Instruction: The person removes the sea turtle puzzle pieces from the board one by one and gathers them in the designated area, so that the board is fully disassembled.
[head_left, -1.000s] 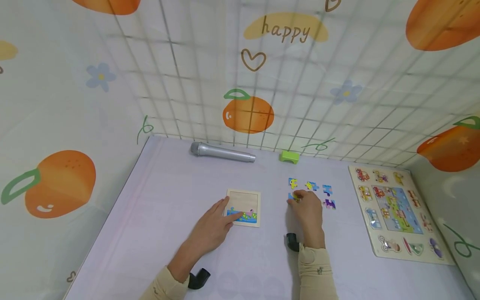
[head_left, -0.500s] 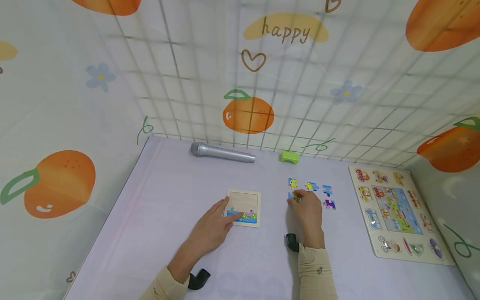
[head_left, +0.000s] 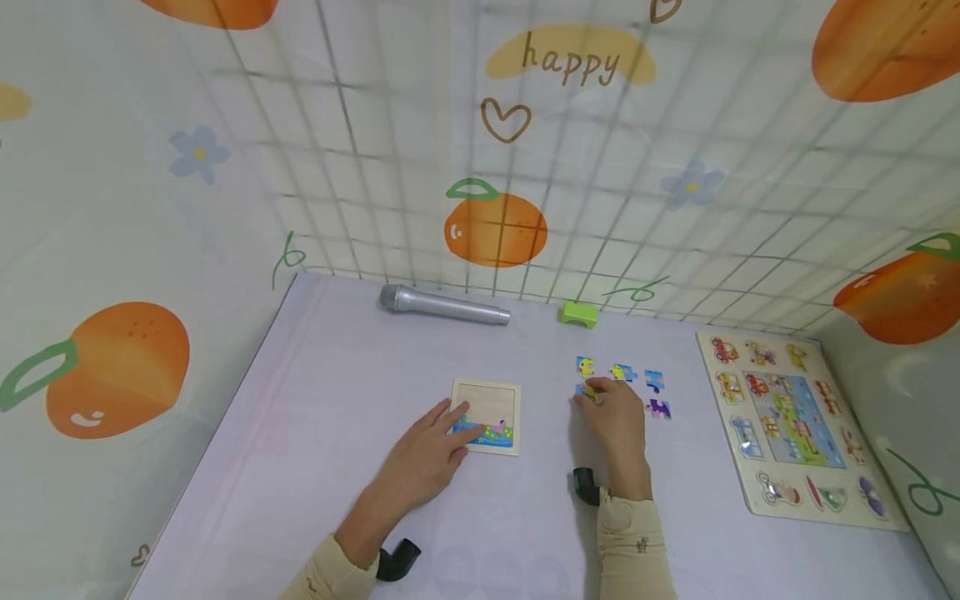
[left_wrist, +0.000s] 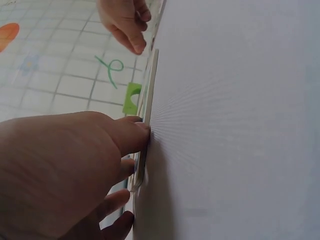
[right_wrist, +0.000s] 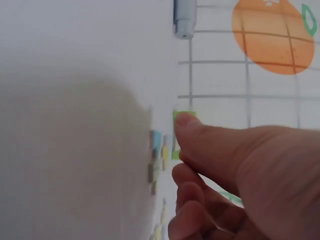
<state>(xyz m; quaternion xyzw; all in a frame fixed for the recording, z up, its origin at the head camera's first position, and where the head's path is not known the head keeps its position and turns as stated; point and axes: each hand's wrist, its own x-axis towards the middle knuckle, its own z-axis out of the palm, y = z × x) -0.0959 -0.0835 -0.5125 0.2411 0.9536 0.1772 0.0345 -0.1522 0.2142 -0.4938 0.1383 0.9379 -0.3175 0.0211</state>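
Observation:
My left hand (head_left: pixel 423 454) rests on a small square wooden puzzle board (head_left: pixel 487 393), fingers spread and straight over its left side. Joined blue pieces with green and pink details fill the lower part of the board's recess. In the left wrist view a digit touches the board's edge (left_wrist: pixel 154 75). My right hand (head_left: pixel 617 421) hovers over a blue-and-yellow puzzle piece (head_left: pixel 582 390), thumb and forefinger bent loosely above it. The right wrist view shows that piece (right_wrist: pixel 156 145) on the table, apart from the fingertips, with nothing seen between them.
Around the right hand lie loose pieces: a yellow one (head_left: pixel 586 366), a blue-yellow one (head_left: pixel 624 372), a blue one (head_left: pixel 655 380) and a purple one (head_left: pixel 659 408). A grey microphone (head_left: pixel 446 305) and green block (head_left: pixel 578 314) lie behind. A larger picture board (head_left: pixel 738 475) lies right.
A finger of my left hand has shifted right, from the board's left edge onto its recess. My right hand stays almost in place over the same piece.

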